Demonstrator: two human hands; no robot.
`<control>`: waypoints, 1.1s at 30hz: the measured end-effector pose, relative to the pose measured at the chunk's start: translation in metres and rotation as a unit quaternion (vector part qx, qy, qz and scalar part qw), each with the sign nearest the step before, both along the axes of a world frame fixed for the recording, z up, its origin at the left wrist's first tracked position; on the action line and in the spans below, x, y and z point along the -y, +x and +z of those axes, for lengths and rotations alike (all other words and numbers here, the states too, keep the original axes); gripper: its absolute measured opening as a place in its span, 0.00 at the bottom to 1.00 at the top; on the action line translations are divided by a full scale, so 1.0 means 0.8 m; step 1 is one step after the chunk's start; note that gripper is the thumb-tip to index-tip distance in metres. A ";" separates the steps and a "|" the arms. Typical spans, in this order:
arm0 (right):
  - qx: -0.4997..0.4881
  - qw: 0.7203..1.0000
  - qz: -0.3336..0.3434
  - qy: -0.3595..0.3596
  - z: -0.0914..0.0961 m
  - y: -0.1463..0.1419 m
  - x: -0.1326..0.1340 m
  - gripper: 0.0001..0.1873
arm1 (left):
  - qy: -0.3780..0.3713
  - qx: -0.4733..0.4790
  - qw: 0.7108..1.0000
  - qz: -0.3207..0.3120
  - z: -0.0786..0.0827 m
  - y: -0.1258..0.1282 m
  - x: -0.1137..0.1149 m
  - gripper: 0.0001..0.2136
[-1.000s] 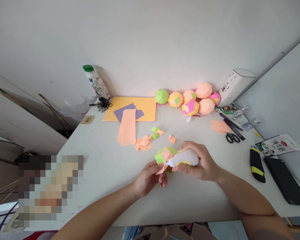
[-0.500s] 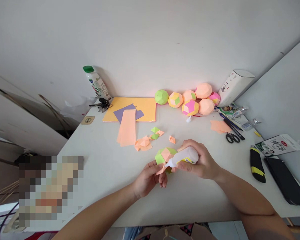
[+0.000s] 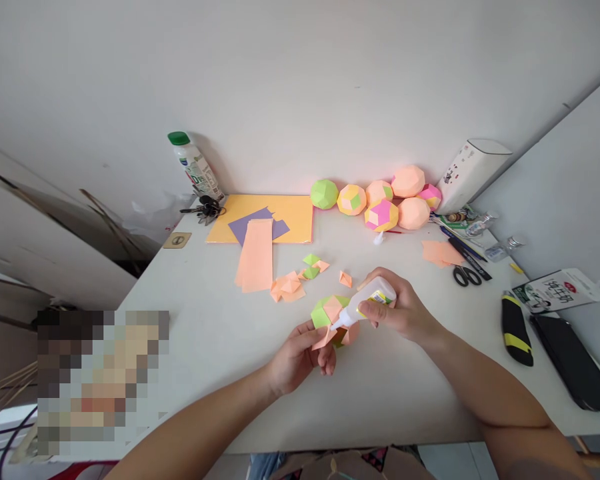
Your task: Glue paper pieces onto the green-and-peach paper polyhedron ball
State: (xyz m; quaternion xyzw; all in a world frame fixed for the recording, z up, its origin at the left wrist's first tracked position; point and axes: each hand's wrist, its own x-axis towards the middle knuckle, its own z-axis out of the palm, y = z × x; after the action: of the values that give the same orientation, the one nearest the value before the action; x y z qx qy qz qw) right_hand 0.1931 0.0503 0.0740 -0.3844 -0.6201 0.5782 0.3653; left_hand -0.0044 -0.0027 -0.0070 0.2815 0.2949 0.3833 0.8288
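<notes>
Between the fingers of my left hand is a partly built paper ball in green and peach, with an opening on the side toward me. My right hand is closed round a white glue bottle, tilted so that its nozzle meets a peach flap of the ball. Whether glue is coming out is too small to tell. Beyond the ball lie a single folded peach piece, some green folded pieces and a small pile of peach folded pieces.
Several finished paper balls sit against the wall. Peach paper strips overlap purple paper and a yellow sheet stack. Scissors, a black-and-yellow cutter and a black phone-like slab lie on the right. A green-capped bottle stands back left.
My right hand has tipped the glue bottle steeper and shifted its grip, showing more of the ball's opening. The left hand and the ball have hardly moved.
</notes>
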 end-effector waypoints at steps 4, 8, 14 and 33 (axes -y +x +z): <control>-0.030 0.999 0.014 -0.028 -0.005 -0.001 -0.005 0.19 | 0.001 0.001 1.000 -0.001 0.000 0.000 0.000 0.14; -0.036 0.998 0.021 -0.039 -0.007 -0.002 -0.007 0.20 | -0.002 -0.008 1.000 -0.003 0.000 0.000 -0.001 0.14; -0.053 0.996 0.047 -0.058 -0.009 -0.006 -0.006 0.19 | -0.018 -0.015 1.000 -0.001 0.003 0.000 0.000 0.12; 0.055 0.990 -0.120 -0.042 -0.040 0.052 -0.066 0.20 | -0.078 -0.026 0.987 0.136 0.047 -0.008 -0.011 0.14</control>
State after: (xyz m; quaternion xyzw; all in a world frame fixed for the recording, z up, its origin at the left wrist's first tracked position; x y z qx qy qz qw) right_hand 0.2347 0.1031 0.0417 -0.5022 -0.5641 0.5335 0.3808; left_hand -0.0109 0.0064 0.0308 0.1827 0.3811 0.4611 0.7803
